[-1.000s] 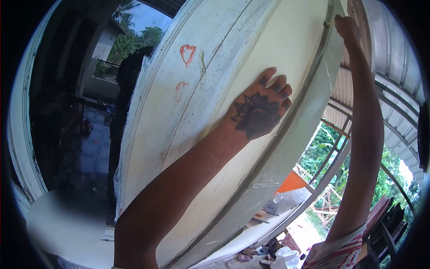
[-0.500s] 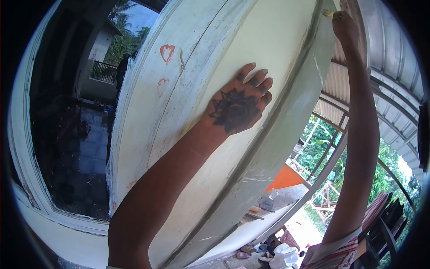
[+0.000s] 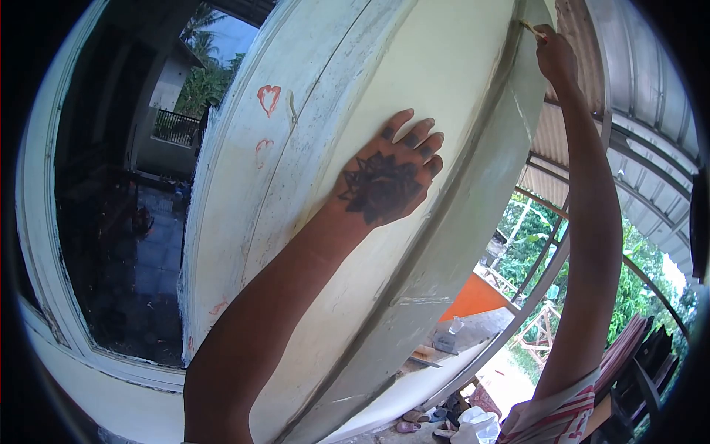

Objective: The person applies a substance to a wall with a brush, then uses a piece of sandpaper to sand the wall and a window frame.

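Observation:
Spread fingers of my left hand (image 3: 388, 177) rest against the cream wall (image 3: 421, 66). The back of this hand carries a dark flower tattoo, and nothing is held in it. High at the upper right, my right hand (image 3: 556, 58) is closed around a small paintbrush (image 3: 531, 29). The brush's bristles point left and meet the upper part of the grey-green strip (image 3: 473, 174) at the wall's corner, near the darker line along its edge. My grip hides part of the handle.
Left of the wall is a white wooden frame (image 3: 244, 148) with red heart drawings, beside a dark glass window (image 3: 126, 244). Corrugated roofing (image 3: 651, 126) hangs at the right. Shoes (image 3: 414, 422) and a white plastic bag (image 3: 477, 425) lie on the floor below.
My right hand has shifted left and slightly down, taking the brush tip toward the dark line at the corner. My left hand keeps its place on the wall while the view moves slightly.

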A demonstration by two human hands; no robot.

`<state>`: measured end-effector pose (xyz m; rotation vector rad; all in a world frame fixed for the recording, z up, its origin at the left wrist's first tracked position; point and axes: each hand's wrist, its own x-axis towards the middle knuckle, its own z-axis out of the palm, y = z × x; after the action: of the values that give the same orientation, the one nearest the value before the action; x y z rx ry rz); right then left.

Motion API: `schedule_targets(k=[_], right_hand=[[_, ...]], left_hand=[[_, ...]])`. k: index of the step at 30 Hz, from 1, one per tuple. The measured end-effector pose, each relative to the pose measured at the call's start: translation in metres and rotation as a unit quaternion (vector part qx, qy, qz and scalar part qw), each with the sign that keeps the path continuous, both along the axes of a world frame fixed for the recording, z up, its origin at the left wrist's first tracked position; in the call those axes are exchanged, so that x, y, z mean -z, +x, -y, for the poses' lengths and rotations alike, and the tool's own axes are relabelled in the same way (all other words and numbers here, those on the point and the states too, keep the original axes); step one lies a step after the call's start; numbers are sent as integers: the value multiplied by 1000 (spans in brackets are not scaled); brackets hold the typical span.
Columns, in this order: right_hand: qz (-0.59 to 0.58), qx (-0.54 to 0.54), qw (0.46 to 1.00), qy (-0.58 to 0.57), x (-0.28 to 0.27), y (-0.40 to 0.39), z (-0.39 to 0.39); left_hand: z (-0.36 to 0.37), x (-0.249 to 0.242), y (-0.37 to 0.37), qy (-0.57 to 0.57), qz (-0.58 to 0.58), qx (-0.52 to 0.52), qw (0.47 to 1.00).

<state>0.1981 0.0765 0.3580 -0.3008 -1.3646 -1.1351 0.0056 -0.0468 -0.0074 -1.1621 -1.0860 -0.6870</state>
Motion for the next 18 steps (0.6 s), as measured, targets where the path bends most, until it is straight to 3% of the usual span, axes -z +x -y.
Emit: schedule_targets(k=[8,14,17,18], right_hand=[[96,7,995,2,18,9,15],[166,45,985,-8,43,19,40],[198,85,976,-30,42,27,50],[212,84,972,-55,42,29,54]], left_hand=[[6,-1,4,-5,-4,-14,1000],[0,-2,-2,-5,-25,74,997],[-1,0,-2,-9,9,10,1000],[-1,-1,-4,-15,-11,73,997]])
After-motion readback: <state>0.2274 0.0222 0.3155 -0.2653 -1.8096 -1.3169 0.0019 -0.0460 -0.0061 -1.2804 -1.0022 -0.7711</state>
